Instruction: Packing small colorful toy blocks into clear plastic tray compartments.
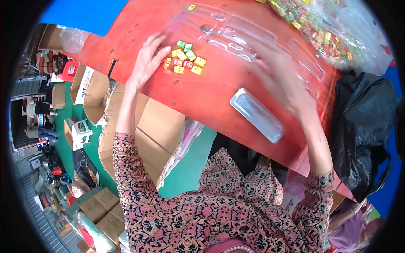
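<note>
On the red tabletop (pixel 223 88) lies a loose cluster of small wrapped sweets (pixel 184 57), yellow, green and a few red. Beside the cluster's left edge is my left hand (pixel 149 58), its fingers stretched and its thumb apart, holding nothing. My right hand (pixel 280 74) is smeared by motion over the right part of the table, near the clear plastic trays (pixel 238 36); its fingers cannot be made out. One yellow sweet (pixel 191 7) sits at the far end of those trays. A separate narrow translucent tray (pixel 257 114) lies nearer to me, below my right hand.
A large clear bag (pixel 333 38) full of wrapped sweets spreads over the far right of the table. A black plastic bag (pixel 358 130) hangs at the right edge. An open cardboard box (pixel 145 130) stands below the table's near left edge. Another person (pixel 348 227) is at lower right.
</note>
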{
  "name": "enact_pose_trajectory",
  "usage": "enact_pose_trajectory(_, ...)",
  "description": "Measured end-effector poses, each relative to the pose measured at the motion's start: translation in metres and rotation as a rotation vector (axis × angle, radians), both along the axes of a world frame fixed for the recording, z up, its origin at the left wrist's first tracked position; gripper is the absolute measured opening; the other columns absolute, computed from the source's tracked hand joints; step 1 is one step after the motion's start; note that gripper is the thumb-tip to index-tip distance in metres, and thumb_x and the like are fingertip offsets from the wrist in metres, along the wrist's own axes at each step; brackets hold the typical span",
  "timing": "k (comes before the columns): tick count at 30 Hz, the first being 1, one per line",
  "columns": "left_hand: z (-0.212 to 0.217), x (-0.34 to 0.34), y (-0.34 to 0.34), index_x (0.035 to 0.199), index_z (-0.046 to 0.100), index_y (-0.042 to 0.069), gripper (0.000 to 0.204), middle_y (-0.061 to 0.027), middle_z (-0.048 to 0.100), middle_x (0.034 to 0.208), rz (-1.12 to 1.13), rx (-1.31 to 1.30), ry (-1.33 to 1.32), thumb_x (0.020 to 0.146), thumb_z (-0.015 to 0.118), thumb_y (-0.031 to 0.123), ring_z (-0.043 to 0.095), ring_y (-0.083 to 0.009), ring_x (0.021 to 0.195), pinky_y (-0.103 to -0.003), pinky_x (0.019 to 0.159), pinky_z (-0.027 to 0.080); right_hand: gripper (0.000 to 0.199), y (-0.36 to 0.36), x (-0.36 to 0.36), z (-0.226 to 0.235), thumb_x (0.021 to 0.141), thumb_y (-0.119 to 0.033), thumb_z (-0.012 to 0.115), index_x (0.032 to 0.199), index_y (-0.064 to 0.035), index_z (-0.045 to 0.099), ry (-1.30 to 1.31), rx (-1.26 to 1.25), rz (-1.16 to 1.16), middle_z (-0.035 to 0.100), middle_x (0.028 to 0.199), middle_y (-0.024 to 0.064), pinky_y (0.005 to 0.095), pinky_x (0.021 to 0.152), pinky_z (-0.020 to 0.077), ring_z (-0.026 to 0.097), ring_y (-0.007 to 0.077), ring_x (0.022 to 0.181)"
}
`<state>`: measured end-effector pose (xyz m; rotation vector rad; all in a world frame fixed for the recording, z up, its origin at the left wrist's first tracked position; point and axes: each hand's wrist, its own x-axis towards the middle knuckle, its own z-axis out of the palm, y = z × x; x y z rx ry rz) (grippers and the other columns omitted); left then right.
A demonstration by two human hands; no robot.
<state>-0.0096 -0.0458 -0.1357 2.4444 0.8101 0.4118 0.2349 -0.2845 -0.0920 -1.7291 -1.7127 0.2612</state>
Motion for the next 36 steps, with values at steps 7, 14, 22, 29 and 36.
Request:
enact_pose_trajectory(7,-0.030,-0.004,-0.027,0.135,0.038,-0.001,0.060,-0.0203,0.033,0.141,-0.048,0.008,-0.109,0.090,0.051,0.036,0.028,-0.0329,0.133,-0.041,0.109,0.023,0.035,0.078,-0.070,-0.038,0.076,-0.021,0.068,0.096,0.0033,0.053,-0.226,-0.123,0.183,0.054,0.094,0.0190,0.0377,0.064,0.0529,0.060,0.0292,0.086)
enact_pose_trajectory(14,-0.026,0.006,-0.072,0.128,0.045,0.000,0.051,-0.0216,0.038,0.134,-0.100,0.153,-0.029,0.085,0.061,0.023,0.034,-0.0386,0.127,-0.045,0.104,0.032,0.028,0.066,-0.063,-0.062,0.069,-0.004,0.061,0.095,0.0018,0.054,-0.346,0.001,0.233,0.052,0.093,0.0150,0.0352,0.062,0.0540,0.058,0.0274,0.084)
enact_pose_trajectory(22,-0.022,0.007,-0.089,0.134,0.039,0.002,0.066,-0.0200,0.032,0.140,0.000,-0.037,-0.151,0.076,0.070,0.010,0.037,-0.0362,0.125,-0.041,0.099,0.039,0.043,-0.024,-0.062,-0.001,0.078,-0.019,0.065,0.113,0.0005,0.049,-0.286,-0.134,-0.047,0.049,0.111,0.0155,0.0418,0.081,0.0416,0.048,0.0336,0.101)
enact_pose_trajectory(29,-0.026,0.024,-0.094,0.130,0.047,0.006,0.057,-0.0181,0.032,0.141,-0.164,0.262,-0.031,0.079,0.068,0.019,0.034,-0.0369,0.126,-0.046,0.103,0.031,0.060,-0.110,-0.066,-0.016,0.073,-0.016,0.069,0.125,0.0028,0.045,-0.287,-0.283,-0.207,0.048,0.109,0.0185,0.0421,0.085,0.0397,0.048,0.0315,0.100)
enact_pose_trajectory(36,-0.025,0.027,-0.112,0.126,0.050,0.003,0.046,-0.0196,0.037,0.135,-0.135,0.220,-0.032,0.084,0.061,0.017,0.036,-0.0378,0.124,-0.048,0.102,0.029,0.054,-0.171,-0.041,-0.001,0.077,-0.008,0.064,0.127,0.0018,0.044,-0.407,-0.453,-0.342,0.046,0.118,0.0207,0.0446,0.093,0.0368,0.045,0.0348,0.108)
